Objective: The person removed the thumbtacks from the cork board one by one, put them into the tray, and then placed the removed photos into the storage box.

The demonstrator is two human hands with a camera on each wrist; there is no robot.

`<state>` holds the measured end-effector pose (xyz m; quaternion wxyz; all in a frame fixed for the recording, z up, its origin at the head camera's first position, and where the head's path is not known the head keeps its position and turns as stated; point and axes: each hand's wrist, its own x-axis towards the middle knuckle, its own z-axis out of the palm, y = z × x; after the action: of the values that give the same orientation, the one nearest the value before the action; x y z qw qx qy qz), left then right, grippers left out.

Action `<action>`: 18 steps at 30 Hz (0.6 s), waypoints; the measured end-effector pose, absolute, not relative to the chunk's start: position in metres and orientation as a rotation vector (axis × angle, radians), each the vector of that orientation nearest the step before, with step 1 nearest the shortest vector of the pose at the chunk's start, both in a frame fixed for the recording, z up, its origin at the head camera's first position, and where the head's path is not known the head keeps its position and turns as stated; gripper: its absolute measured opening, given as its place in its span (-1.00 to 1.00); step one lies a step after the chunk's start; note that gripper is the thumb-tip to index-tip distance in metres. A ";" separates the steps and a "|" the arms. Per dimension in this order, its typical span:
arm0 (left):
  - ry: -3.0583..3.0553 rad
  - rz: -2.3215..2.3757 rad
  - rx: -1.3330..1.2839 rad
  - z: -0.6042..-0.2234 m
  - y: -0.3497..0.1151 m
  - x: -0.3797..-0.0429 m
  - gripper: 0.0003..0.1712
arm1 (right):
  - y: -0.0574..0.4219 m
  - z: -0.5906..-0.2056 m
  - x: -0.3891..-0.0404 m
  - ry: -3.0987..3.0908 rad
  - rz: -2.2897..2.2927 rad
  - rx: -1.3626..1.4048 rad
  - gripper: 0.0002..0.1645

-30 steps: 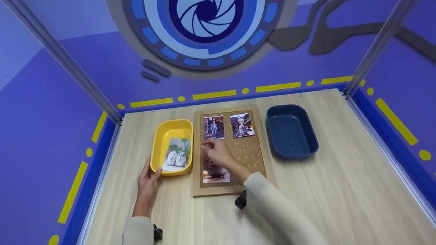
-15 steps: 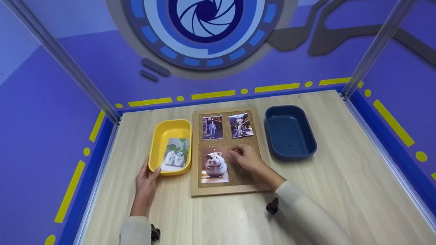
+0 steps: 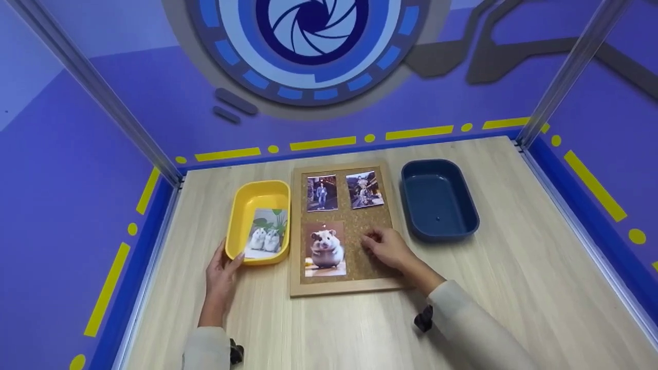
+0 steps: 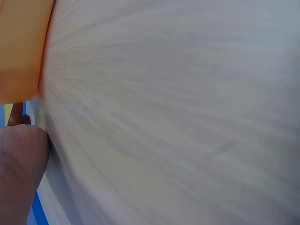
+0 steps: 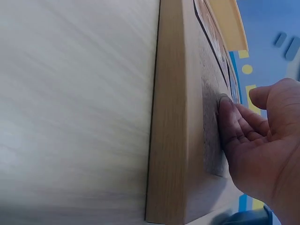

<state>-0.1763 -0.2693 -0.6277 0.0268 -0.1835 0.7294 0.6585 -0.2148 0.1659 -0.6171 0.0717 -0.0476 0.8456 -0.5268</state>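
My left hand point(image 3: 221, 272) grips the near left corner of a yellow tray point(image 3: 239, 205), its thumb over the rim. Inside lies a photo of two hamsters point(image 3: 265, 239) among green leaves. The right hand point(image 3: 389, 249) is low over the bare right part of a framed cork board point(image 3: 365, 264), fingers loosely curled with nothing visible between them. Its fingertips point(image 5: 226, 105) are right at the cork in the right wrist view. Left of it a single-hamster photo point(image 3: 326, 252) is on the board, a small pin point(image 3: 324, 226) at its top edge.
Two smaller photos, a person in blue point(image 3: 322, 192) and a person in a patterned robe point(image 3: 364, 190), sit along the board's upper half. A dark blue tray point(image 3: 437, 192) stands right of the board. Purple panels point(image 3: 128, 113) enclose the wooden table point(image 3: 514, 246).
The right hand has moved from the top of the hamster photo to the right, uncovering the photo and its pin. My left hand stays on the yellow tray.
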 end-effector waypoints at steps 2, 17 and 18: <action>2.257 2.049 -0.542 -0.628 -0.268 -0.174 -0.09 | 0.166 -0.620 -0.213 2.552 -1.575 -0.133 -0.83; 2.568 1.563 -0.525 -0.632 -0.239 -0.154 0.13 | 0.171 -0.625 -0.215 2.497 -1.587 -0.165 -0.79; 2.618 1.500 -0.542 -0.631 -0.235 -0.151 0.17 | 0.170 -0.625 -0.215 2.494 -1.587 -0.168 -0.80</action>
<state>-0.1513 -0.2353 -0.6312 0.0381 -0.1767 0.8534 0.4889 -0.2149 0.1701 -0.6254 0.0903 -0.0565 0.8389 -0.5338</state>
